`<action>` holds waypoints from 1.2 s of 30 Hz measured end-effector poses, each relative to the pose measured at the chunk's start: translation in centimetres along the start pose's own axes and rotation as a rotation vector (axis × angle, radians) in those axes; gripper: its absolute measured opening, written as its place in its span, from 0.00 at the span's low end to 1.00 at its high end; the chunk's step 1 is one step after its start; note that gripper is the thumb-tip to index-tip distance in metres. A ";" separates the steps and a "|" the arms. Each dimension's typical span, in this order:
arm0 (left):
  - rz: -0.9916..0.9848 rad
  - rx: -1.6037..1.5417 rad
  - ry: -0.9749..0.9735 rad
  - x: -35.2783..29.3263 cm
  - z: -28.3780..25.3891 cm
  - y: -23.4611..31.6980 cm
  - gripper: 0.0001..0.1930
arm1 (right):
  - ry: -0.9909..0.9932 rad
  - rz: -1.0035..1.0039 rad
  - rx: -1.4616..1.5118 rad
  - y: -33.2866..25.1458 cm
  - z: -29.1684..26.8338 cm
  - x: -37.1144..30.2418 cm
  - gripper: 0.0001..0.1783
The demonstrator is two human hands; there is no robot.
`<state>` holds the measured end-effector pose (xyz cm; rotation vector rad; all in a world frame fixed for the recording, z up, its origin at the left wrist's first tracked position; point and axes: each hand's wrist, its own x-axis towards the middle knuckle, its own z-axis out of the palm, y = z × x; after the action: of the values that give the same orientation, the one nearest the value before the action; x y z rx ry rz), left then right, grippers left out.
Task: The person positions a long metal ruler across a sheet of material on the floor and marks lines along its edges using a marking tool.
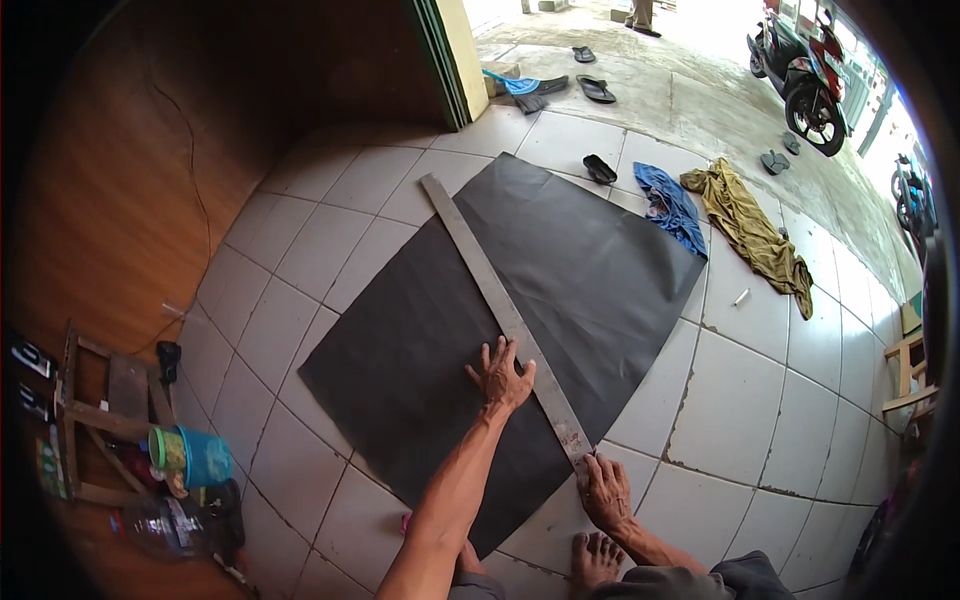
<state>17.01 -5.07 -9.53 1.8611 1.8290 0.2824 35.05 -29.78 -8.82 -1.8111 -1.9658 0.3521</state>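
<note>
A large black sheet [400, 350], smooth like vinyl or rubber, lies flat on the tiled floor. Across it runs a long metal straightedge [480, 265], slanting from the far left to the near right. My left hand [503, 378] presses down beside the middle of the straightedge, fingers spread on the sheet and its edge. At the near end, just past the sheet's border, my right hand [607, 492] rests against the metal with its fingers curled. What those fingers pinch, if anything, is hidden. My bare foot [597, 560] stands close to the right hand.
Blue cloth [672, 205] touches the sheet's far right corner, beside an olive garment [750, 225]. A black sandal [600, 168] and a small white stick [741, 297] lie nearby. At left stand a wooden stool [105, 420] and blue bucket [205, 458]. Outside is a motorcycle [812, 85].
</note>
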 end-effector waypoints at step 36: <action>-0.056 0.146 0.131 0.4 2.0 1.9 0.46 | -0.336 0.027 0.127 1.7 -2.7 -1.6 0.46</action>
<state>19.65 -5.03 -10.36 1.9257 2.0349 0.2619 37.87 -31.50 -7.50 -1.7895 -2.0810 0.8180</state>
